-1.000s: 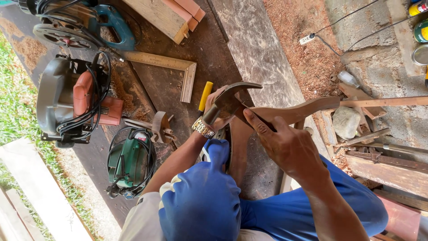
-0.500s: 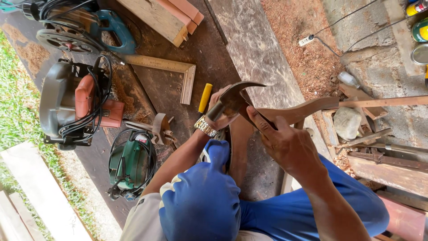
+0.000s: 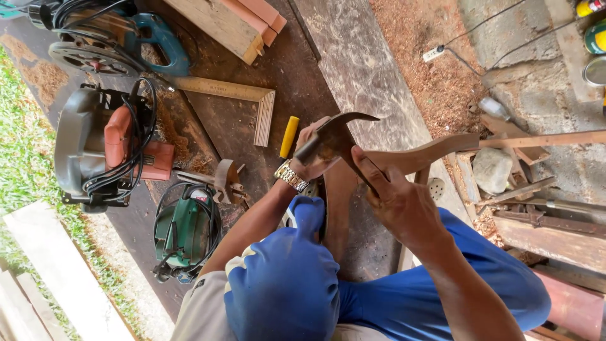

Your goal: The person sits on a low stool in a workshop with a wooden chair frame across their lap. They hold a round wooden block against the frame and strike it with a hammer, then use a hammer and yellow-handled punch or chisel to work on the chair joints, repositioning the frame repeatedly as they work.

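The left hand (image 3: 312, 155) has its fingers clamped around the handle of a claw hammer (image 3: 334, 136), whose steel head points to the right. The right hand (image 3: 398, 202) has its fingers closed on a curved, shaped wooden piece (image 3: 429, 151), which runs from the hammer head out to the right and is held above the tabletop (image 3: 353, 63). The hammer head lies against the near end of this piece. A yellow tool handle (image 3: 289, 136) lies on the tabletop just beside the left hand.

The tabletop is dark, worn board, dusted with sawdust. On it, left of the hands, lie a wooden try square (image 3: 249, 104), a green power tool (image 3: 186, 230) with coiled cord, a grey and red circular saw (image 3: 104, 148) and a blue circular saw (image 3: 113, 44). Stacked timber blocks (image 3: 230, 22) occupy the far edge.

The left edge of the tabletop borders grass (image 3: 19, 145). To the right, a concrete floor (image 3: 530, 57) carries sawdust, a stone (image 3: 492, 170) and loose wooden offcuts (image 3: 555, 227). Open tabletop remains beyond the hammer, towards the far edge.
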